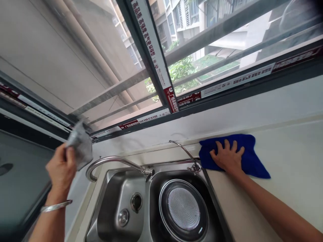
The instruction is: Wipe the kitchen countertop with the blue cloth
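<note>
My left hand (62, 164) is raised at the left, closed around a crumpled grey-white cloth (80, 146) near the lower corner of the window frame. The cloth is slightly blurred. On the right, my right hand (228, 155) lies with its fingers spread flat on a dark blue cloth (252, 161). That blue cloth rests on the pale countertop (295, 161), against the low ledge below the window, just right of the sink.
A steel double sink (121, 188) sits between my arms. Its right basin holds a round dark pan (183, 208) with a dotted metal base. A large curved faucet (111, 159) and a thin curved tap (183, 148) rise behind it. The labelled window frame (156, 60) runs above.
</note>
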Available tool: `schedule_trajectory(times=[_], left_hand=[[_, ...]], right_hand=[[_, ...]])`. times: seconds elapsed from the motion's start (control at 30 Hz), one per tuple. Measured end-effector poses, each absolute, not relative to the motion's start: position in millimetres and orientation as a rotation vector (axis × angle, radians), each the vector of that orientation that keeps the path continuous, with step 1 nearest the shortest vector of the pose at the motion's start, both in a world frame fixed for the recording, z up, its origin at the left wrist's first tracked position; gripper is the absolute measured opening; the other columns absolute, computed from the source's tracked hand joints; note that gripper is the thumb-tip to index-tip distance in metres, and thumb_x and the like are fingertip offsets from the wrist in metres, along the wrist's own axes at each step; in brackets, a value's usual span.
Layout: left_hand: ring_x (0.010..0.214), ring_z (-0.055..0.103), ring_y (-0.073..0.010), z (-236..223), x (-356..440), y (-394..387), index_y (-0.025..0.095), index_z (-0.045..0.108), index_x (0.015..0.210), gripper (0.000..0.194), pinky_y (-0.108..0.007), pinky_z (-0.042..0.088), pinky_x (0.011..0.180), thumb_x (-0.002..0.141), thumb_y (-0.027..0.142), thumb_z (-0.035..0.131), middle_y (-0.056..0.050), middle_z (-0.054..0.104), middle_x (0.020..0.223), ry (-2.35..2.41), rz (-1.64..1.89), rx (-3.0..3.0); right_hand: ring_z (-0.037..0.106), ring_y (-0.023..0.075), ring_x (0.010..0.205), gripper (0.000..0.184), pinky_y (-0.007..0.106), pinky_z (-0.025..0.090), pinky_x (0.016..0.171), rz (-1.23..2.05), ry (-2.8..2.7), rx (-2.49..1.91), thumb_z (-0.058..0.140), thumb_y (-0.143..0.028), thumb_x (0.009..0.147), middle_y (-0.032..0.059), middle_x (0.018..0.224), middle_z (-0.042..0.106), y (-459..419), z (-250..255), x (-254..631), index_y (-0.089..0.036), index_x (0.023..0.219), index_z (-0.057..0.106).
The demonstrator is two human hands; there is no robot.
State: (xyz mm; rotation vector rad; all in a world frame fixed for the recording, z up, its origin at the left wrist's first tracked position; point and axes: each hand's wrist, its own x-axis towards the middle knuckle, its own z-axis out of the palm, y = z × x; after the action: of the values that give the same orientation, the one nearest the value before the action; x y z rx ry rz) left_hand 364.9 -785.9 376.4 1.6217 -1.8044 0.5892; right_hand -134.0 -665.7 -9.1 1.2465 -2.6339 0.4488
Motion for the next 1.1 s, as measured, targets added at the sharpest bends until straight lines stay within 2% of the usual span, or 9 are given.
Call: schedule_trajectory(times=[0.07,0.27,0.5,0.57,0.63,0.7,0.77,0.83,1.1], left_hand=[[0.091,0.066,-0.0174,356,372,-780,0.02,0.065,0.118,0.042,-0.033,0.052,0.09,0.09,0.044,0.045,-0.005,0.074,0.109,-2.095,0.365,1.569],[0.117,0.066,-0.0202,313,387,-770,0.02,0.064,0.116,0.041,-0.036,0.052,0.105,0.092,0.04,0.037,-0.009,0.073,0.125,-2.218,0.028,1.553],[0.106,0.07,-0.0189,300,367,-728,0.023,0.062,0.123,0.04,-0.032,0.057,0.093,0.09,0.015,0.042,-0.006,0.077,0.115,-2.124,0.542,1.187],[0.091,0.072,-0.019,284,357,-715,0.021,0.066,0.112,0.032,-0.03,0.058,0.079,0.088,0.015,0.046,-0.006,0.079,0.098,-2.339,0.575,1.013],[0.063,0.067,-0.0172,258,343,-703,0.021,0.068,0.081,0.02,-0.029,0.052,0.059,0.088,0.022,0.049,-0.003,0.073,0.067,-2.505,0.531,0.952],[0.051,0.06,-0.0153,225,326,-691,0.023,0.061,0.064,0.032,-0.028,0.049,0.053,0.091,0.03,0.045,0.0,0.063,0.052,-2.562,0.323,1.079],[0.083,0.073,-0.0178,190,308,-681,0.022,0.069,0.095,0.033,-0.028,0.058,0.076,0.095,0.038,0.04,-0.005,0.078,0.086,-2.572,-0.118,1.298],[0.098,0.073,-0.0205,156,292,-675,0.023,0.063,0.12,0.04,-0.032,0.058,0.088,0.097,0.042,0.036,-0.007,0.078,0.109,-2.517,-0.437,1.586],[0.093,0.075,-0.0287,76,265,-686,0.013,0.057,0.126,0.049,-0.041,0.057,0.084,0.098,0.035,0.024,-0.019,0.078,0.101,-2.41,-0.396,2.045]], right_hand=[[0.027,0.0481,0.139,0.055,0.068,0.023,0.105,0.484,-2.633,1.253,0.045,-0.038,0.09,0.0231,0.148,0.045,-665,-14,-136,-0.014,0.138,0.054],[0.029,0.0521,0.138,0.054,0.07,0.022,0.103,0.57,-2.623,1.295,0.041,-0.041,0.093,0.0253,0.145,0.046,-668,-29,-141,-0.013,0.136,0.058],[0.029,0.0465,0.139,0.055,0.068,0.025,0.106,0.439,-2.662,1.261,0.043,-0.039,0.09,0.022,0.148,0.046,-661,0,-132,-0.014,0.138,0.053],[0.028,0.0471,0.139,0.056,0.069,0.024,0.105,0.434,-2.66,1.265,0.045,-0.038,0.088,0.0219,0.148,0.045,-662,1,-133,-0.014,0.138,0.052],[0.026,0.0472,0.14,0.055,0.07,0.023,0.106,0.452,-2.648,1.262,0.044,-0.038,0.089,0.0217,0.148,0.045,-662,-1,-134,-0.014,0.137,0.052],[0.025,0.0468,0.141,0.053,0.069,0.022,0.107,0.471,-2.637,1.255,0.041,-0.038,0.091,0.0214,0.149,0.044,-662,-2,-135,-0.014,0.137,0.052],[0.024,0.0469,0.141,0.054,0.069,0.021,0.107,0.471,-2.638,1.257,0.04,-0.038,0.091,0.0214,0.149,0.043,-661,-2,-135,-0.014,0.138,0.051],[0.023,0.0476,0.141,0.056,0.07,0.021,0.106,0.449,-2.644,1.274,0.041,-0.037,0.091,0.022,0.15,0.042,-660,0,-135,-0.012,0.14,0.049],[0.021,0.0462,0.142,0.054,0.068,0.019,0.109,0.493,-2.651,1.26,0.04,-0.038,0.093,0.0214,0.151,0.041,-662,-1,-138,-0.014,0.14,0.049]])
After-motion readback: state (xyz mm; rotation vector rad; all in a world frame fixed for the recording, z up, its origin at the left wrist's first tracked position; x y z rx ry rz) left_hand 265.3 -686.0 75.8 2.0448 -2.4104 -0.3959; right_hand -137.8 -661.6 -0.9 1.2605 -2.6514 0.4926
